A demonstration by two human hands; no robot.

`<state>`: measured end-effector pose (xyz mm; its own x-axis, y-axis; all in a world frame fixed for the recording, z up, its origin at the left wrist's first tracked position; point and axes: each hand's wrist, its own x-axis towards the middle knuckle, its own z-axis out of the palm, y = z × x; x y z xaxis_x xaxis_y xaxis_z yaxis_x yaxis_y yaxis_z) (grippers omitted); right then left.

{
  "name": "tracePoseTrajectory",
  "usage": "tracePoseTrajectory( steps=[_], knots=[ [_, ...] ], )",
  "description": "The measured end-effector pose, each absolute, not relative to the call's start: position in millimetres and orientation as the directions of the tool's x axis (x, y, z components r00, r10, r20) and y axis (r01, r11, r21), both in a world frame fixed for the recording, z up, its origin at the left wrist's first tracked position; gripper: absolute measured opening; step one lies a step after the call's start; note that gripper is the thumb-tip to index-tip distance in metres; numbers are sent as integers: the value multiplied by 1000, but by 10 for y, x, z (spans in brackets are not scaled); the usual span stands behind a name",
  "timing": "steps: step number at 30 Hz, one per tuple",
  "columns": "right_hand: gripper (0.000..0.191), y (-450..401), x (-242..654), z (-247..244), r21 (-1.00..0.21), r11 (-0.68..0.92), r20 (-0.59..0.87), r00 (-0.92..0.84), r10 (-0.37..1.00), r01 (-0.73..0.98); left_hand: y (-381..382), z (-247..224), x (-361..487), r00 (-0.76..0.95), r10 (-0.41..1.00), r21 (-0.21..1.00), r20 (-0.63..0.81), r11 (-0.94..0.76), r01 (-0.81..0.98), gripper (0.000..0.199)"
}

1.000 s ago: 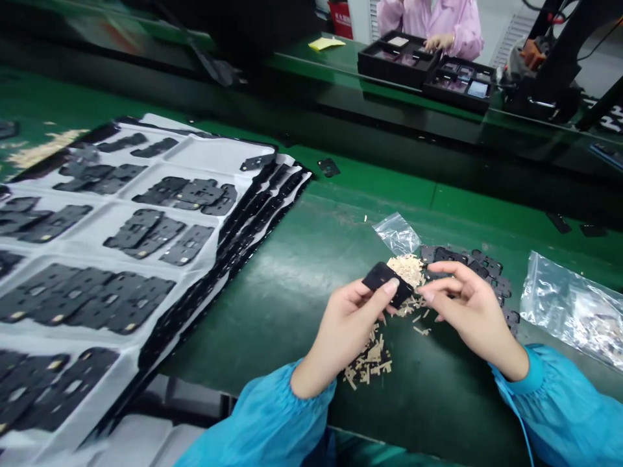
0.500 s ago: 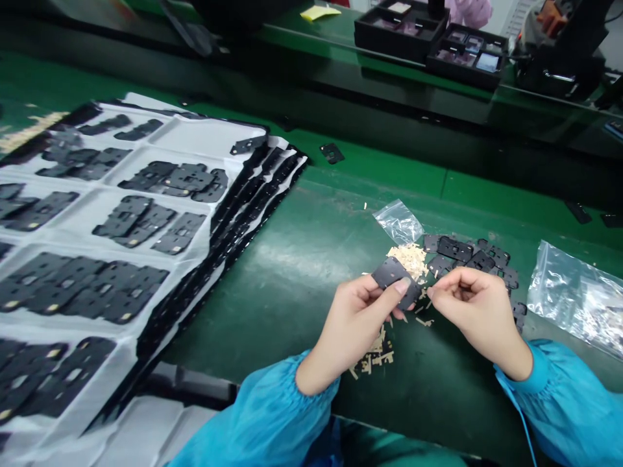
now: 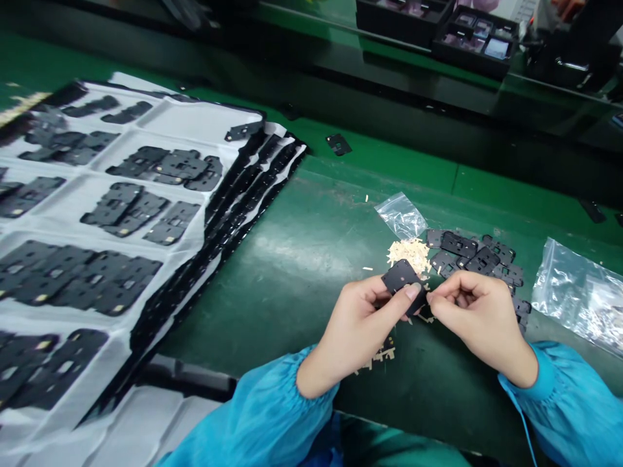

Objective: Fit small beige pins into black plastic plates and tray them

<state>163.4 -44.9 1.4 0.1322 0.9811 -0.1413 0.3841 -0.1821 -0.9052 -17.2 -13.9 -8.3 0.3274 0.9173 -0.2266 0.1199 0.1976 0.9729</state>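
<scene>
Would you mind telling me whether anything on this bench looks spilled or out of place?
Loose pale scraps lie strewn on the green mat, and one black part sits alone beyond the white sheet of parts.

Bright, even light throws pale glare across the green bench mat (image 3: 292, 227), with wide-angle bending toward the edges
</scene>
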Motion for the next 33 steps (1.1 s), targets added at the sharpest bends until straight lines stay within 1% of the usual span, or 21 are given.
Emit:
tracePoseTrajectory(
  steps=[4, 8, 11, 21, 33],
  knots=[
    [8, -431, 1648, 28, -910, -238, -210, 115, 971, 340, -131, -60, -170, 339, 916, 976, -212, 182, 120, 26],
    [7, -382, 1686, 78, -912, -317, -315, 47, 948, 259, -119, -45, -170, 359, 907, 974, -220, 185, 129, 28],
    [7, -354, 1709, 110, -906, -360, -360, 40, 932, 223, -119, -48, -175, 372, 902, 975, -218, 184, 126, 28],
    [7, -331, 1708, 149, -873, -441, -441, 49, 896, 207, -128, -50, -180, 401, 893, 979, -206, 183, 93, 28],
    [7, -325, 1704, 147, -870, -452, -451, 53, 891, 195, -131, -32, -171, 414, 888, 976, -203, 218, 10, 22]
  ],
)
